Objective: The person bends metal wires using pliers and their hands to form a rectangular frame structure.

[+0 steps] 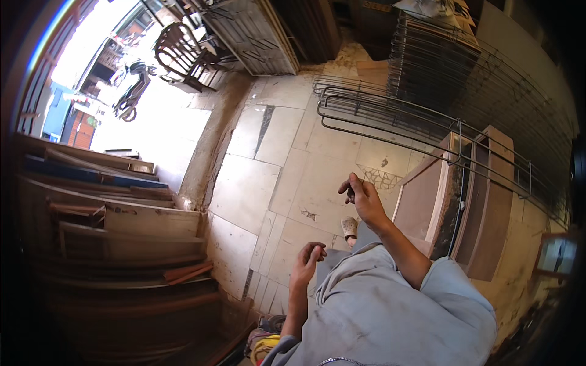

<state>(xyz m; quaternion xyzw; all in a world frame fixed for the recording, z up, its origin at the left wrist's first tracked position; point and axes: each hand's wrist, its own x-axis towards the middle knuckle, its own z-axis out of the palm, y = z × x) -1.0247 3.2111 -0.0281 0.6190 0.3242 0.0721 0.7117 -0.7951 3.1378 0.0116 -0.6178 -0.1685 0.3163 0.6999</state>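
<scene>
My right hand [364,201] is raised in front of my body, above the tiled floor [249,183], with its fingers curled and thumb up. A small dark patch and a thin dark line show at its fingers; whether it holds something is too small to tell. Lower and to the left, my left hand [307,263] hangs near my thigh, fingers loosely bent. No object shows in it, though its palm is hidden. Beside my right arm stands an open wooden drawer-like box [423,196]. Long bent metal rod frames [389,121] extend over that box, apart from my hand.
Stacked wooden boards and panels [151,228] line the left. A raised threshold [210,142] separates the floor from the bright street side, where a wooden chair [178,52] and a motorcycle [132,89] stand. Panel doors [256,36] lean at the back. More wire frames [503,91] fill the right.
</scene>
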